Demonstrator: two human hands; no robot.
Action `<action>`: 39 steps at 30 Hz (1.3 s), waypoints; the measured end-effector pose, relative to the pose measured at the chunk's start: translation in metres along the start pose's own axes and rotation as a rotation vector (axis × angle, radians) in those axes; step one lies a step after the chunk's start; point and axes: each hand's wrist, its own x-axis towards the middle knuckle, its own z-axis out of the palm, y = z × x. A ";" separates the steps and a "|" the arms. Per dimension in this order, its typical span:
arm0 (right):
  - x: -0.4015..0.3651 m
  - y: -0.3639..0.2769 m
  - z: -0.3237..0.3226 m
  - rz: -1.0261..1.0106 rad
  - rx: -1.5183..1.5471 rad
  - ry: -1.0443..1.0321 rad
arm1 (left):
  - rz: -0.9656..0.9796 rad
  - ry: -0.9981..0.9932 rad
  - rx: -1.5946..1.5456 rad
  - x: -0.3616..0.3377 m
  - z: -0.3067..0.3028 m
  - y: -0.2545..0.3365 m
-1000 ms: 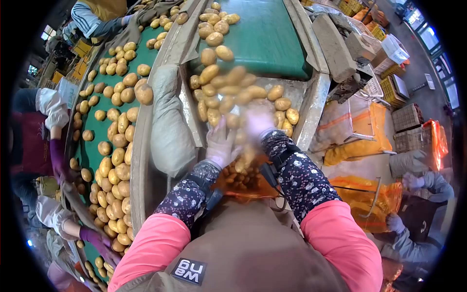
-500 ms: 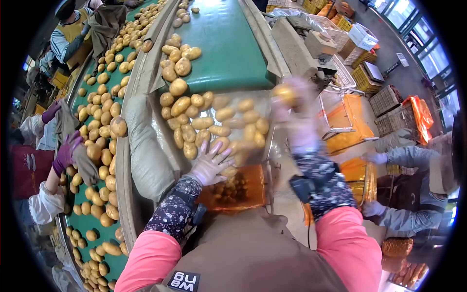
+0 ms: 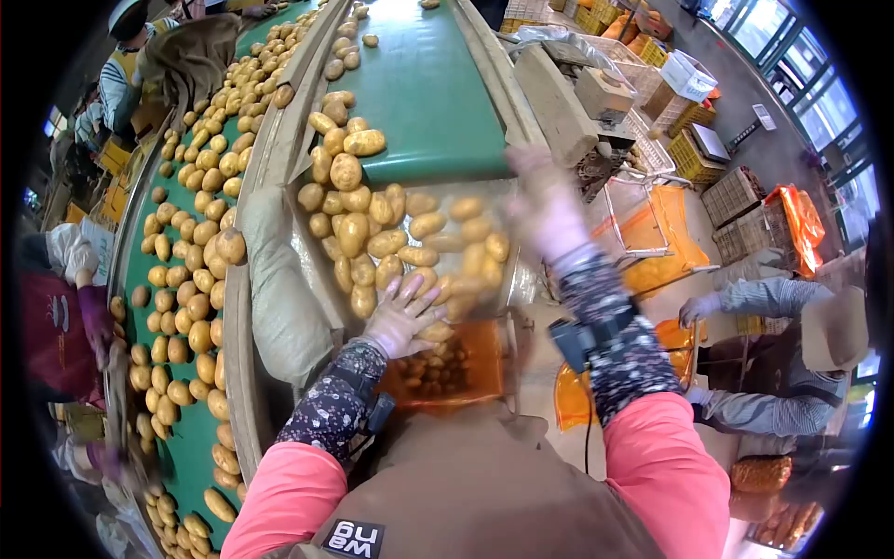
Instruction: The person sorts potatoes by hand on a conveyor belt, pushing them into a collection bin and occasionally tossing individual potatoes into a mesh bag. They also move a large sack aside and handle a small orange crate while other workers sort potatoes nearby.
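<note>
My left hand [image 3: 402, 319], in a thin pale glove, lies with fingers spread against the potatoes [image 3: 386, 242] at the lower end of a chute. Just below it hangs an orange mesh bag [image 3: 486, 352] with potatoes inside. My right hand [image 3: 551, 210], gloved alike, is raised over the chute's right edge. Motion smears its fingers, and no potato shows in it. Ahead, a green conveyor belt [image 3: 428, 102] ends at the chute, with more potatoes along its left side. Some potatoes in the chute are blurred.
On the left, another green belt [image 3: 172, 461] carries many potatoes, with co-workers along its far side. A padded grey cover [image 3: 279, 289] lines the chute's left wall. At right, a co-worker's hand [image 3: 698, 309] is near an orange bag [image 3: 573, 396] and metal frames. Crates [image 3: 736, 194] stand behind.
My right hand has moved slightly left and up, and the potato seen in it before no longer shows there. My left hand stays nearly still. Potatoes have shifted in the chute.
</note>
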 end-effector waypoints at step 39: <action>-0.044 -0.124 0.144 -0.032 0.155 -0.253 | -0.495 0.187 0.038 -0.028 0.022 -0.001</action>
